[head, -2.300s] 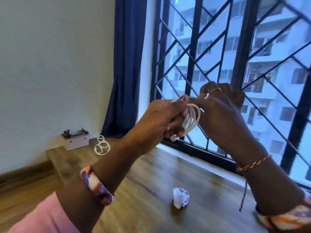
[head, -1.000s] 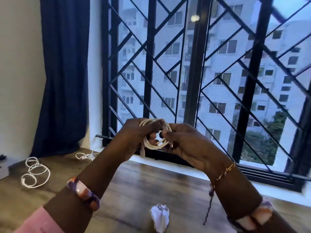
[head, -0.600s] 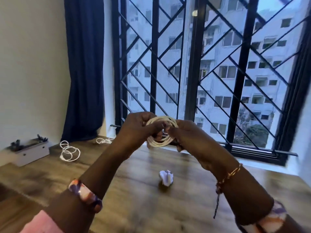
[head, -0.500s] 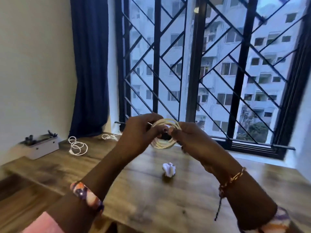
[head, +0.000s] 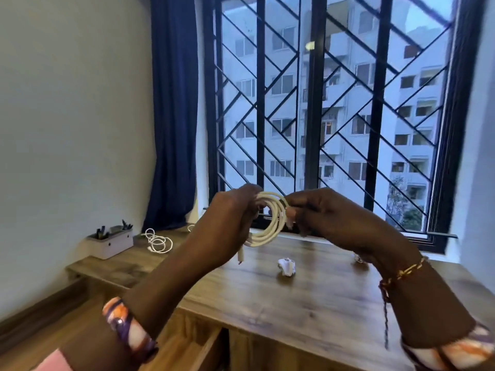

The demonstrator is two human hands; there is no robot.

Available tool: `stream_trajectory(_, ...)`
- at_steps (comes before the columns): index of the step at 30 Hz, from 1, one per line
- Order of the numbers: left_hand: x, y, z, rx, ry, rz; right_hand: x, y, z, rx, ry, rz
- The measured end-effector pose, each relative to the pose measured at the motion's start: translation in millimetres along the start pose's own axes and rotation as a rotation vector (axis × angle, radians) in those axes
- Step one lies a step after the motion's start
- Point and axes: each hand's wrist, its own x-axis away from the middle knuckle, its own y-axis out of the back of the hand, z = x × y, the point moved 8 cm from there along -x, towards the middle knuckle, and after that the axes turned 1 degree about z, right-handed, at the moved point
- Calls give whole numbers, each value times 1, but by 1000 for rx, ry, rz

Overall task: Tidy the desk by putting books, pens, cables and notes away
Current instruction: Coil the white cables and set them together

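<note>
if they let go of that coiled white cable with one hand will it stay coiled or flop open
The coiled cable looks thin and floppy: one end already dangles below the left hand. The loops show no tie, so they would probably spring loose if the right hand let go. It likely weighs little.

You have one view only, from the camera on your head, so nothing is shared with a second angle. It faces forward and slightly down, toward the barred window (head: 329, 116) across the wooden desk (head: 308, 298). Your left hand (head: 230, 223) and right hand (head: 329, 218) sit close to the lens at mid-frame; the desk's near edge lies below them. The wide angle bends the wall (head: 67, 116) at left, and the frame edges look a little smeared, possibly from head motion.
</note>
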Motion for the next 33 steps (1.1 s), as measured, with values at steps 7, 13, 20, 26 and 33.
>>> stream_trajectory(7, 47, 90, 0, -264, 59, -66, 6, -100, 52, -659, -224, -39)
stream_trajectory(13, 106, 120, 14, -420, 119, 4, 20, -172, 72, -752, -317, -117)
stream_trajectory(20, 119, 112, 25, -262, 70, 18, 25, -181, 41, -829, -526, -156)
stream_trajectory(26, 105, 72, 67, -6, 161, 6, 2, -149, 4, -690, -508, -351)
stream_trajectory(33, 65, 3, 122, 125, 265, 16, -53, -100, -50, -642, -465, -445)
